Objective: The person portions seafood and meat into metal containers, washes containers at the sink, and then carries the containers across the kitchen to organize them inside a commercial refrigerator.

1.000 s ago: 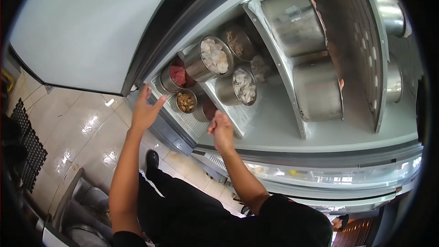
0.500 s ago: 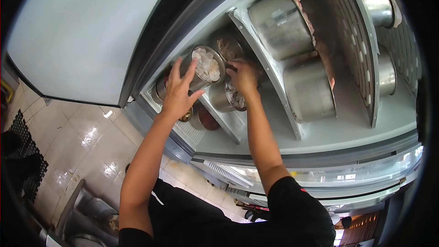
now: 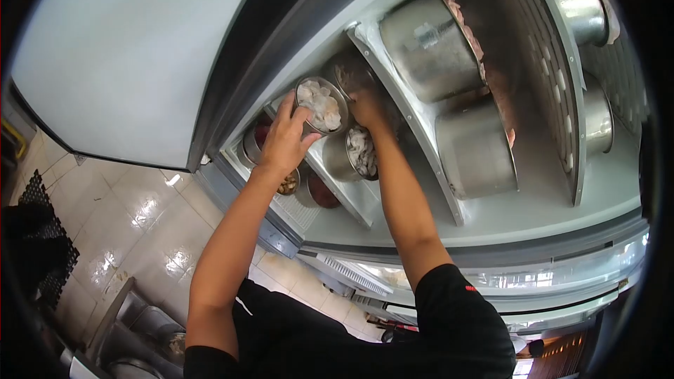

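Observation:
A round metal bowl of whitish, frosted pieces (image 3: 321,104) is tilted towards me on a lower shelf of an open freezer or fridge. My left hand (image 3: 284,139) grips its near left side, fingers and thumb spread around the wall. My right hand (image 3: 366,107) reaches in past it, fingers curled down beside a darker metal pot (image 3: 341,74) behind; its fingertips are partly hidden, so I cannot tell what they hold. Below my right hand, another metal pot (image 3: 335,159) holds grey-white pieces.
Large metal pots (image 3: 428,45) with pinkish contents stand on the shelf (image 3: 407,109) to the right. Lower down are a small bowl of brown pieces (image 3: 288,182) and a reddish container (image 3: 321,191). The open white door (image 3: 126,56) is at left, over a wet tiled floor (image 3: 140,217).
My left hand has closed in on the bowl of white pieces and moved slightly right. My right hand has reached deeper, its fingers curling down by the rear pot. The camera view has shifted slightly.

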Demonstrator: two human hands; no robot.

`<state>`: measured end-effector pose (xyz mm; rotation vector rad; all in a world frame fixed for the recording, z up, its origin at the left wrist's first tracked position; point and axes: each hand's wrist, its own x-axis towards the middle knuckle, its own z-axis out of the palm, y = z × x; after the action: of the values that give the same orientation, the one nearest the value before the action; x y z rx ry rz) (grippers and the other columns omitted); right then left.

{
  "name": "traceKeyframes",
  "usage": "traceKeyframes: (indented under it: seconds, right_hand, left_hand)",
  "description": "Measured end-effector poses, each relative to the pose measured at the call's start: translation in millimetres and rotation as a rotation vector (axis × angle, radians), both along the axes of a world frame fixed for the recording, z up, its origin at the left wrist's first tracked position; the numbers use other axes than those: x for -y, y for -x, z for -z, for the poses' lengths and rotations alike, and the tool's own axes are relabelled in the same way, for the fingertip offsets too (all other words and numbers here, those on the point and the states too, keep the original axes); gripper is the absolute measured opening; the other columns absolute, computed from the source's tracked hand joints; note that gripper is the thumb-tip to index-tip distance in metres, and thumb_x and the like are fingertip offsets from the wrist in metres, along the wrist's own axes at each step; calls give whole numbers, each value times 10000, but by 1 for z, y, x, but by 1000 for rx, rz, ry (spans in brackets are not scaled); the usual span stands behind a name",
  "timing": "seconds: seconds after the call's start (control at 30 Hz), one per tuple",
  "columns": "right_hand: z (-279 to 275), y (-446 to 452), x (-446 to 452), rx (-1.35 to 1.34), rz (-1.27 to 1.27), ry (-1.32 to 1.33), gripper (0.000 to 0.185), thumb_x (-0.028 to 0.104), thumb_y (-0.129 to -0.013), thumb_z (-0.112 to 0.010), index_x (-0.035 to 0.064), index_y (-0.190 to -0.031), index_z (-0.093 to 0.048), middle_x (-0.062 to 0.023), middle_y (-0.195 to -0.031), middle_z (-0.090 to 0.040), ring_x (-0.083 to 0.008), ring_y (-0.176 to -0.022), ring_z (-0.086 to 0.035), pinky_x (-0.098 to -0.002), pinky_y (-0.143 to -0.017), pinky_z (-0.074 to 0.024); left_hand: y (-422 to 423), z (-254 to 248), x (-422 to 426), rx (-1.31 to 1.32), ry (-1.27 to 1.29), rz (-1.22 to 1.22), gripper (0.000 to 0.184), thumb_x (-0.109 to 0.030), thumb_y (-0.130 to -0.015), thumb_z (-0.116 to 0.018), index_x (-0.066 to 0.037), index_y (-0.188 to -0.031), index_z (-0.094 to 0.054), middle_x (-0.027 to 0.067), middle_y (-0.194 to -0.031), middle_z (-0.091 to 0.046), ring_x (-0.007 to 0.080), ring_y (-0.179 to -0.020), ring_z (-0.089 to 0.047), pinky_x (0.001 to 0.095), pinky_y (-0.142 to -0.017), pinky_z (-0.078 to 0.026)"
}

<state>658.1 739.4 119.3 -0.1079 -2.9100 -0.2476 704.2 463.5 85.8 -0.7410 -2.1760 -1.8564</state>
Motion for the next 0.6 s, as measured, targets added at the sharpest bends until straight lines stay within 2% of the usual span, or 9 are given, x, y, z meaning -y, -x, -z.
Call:
traceKeyframes:
  seconds: [0.07,0.2,0.27,0.37,0.43,0.47,0.5,0.57,0.6]
  right_hand:
    - [-25,-21,28,-11,19,82,306,169,-710,-708,32,-981,-664,-159,-918,-675,-295,-881,-646,-400,-769,-487]
    - [-31,-24,28,180,136,353,326,198,-730,-718,33,-1006,-660,-140,-965,-670,-263,-932,-630,-368,-814,-474]
    - [-31,-36,37,-183,-6,371,326,194,-777,-709,12,-1038,-643,-102,-951,-659,-223,-891,-620,-333,-810,-468]
    - [-72,-90,105,-327,112,618,275,153,-819,-667,-23,-1026,-624,-124,-918,-665,-250,-865,-631,-351,-805,-477]
    - [-61,-126,130,-411,-115,833,123,114,-847,-632,-9,-842,-632,-96,-815,-644,-199,-773,-608,-320,-721,-475]
    - [-55,-148,145,-333,-114,746,87,76,-843,-628,4,-795,-619,-87,-804,-640,-183,-734,-599,-312,-683,-468]
    - [-37,-171,155,-194,-104,867,62,58,-841,-619,17,-794,-624,-85,-806,-642,-182,-726,-590,-302,-669,-459]
    - [-18,-209,172,312,-182,856,122,150,-860,-624,41,-915,-633,-114,-878,-641,-254,-773,-590,-345,-701,-462]
    - [12,-228,167,589,-216,791,196,202,-867,-620,47,-987,-617,-130,-932,-633,-277,-815,-588,-367,-733,-463]
  left_hand:
    - [7,-3,-1,12,68,6,429,-127,-712,-772,-76,-1017,-473,246,-1401,-314,455,-1235,-385,460,-982,-401]
    - [12,-6,8,27,89,8,697,-124,-688,-785,-91,-1277,-414,258,-1386,-319,449,-1249,-372,471,-991,-398]
    - [5,-5,15,27,120,12,811,-161,-699,-783,-74,-1367,-332,250,-1387,-327,437,-1253,-373,456,-1004,-389]
    - [-19,18,46,106,-112,-19,751,-226,-734,-773,-1,-1334,-380,229,-1312,-444,372,-1202,-467,400,-1003,-392]
    - [-42,70,87,464,-251,-102,560,-192,-835,-682,14,-1295,-438,148,-1220,-545,243,-1033,-575,319,-871,-478]
    - [-48,129,117,592,-272,-217,461,-214,-909,-575,2,-1294,-442,109,-1158,-568,200,-964,-583,298,-800,-493]
    - [-50,200,159,571,-383,-329,413,-300,-960,-470,-12,-1256,-484,82,-1052,-594,170,-939,-584,289,-729,-485]
    - [-49,239,249,762,-466,-890,453,-410,-977,-384,-3,-1073,-556,87,-993,-587,188,-890,-577,287,-665,-440]
    - [-37,295,330,729,-130,-1023,448,-416,-979,-387,2,-982,-548,109,-962,-587,230,-845,-552,331,-670,-432]
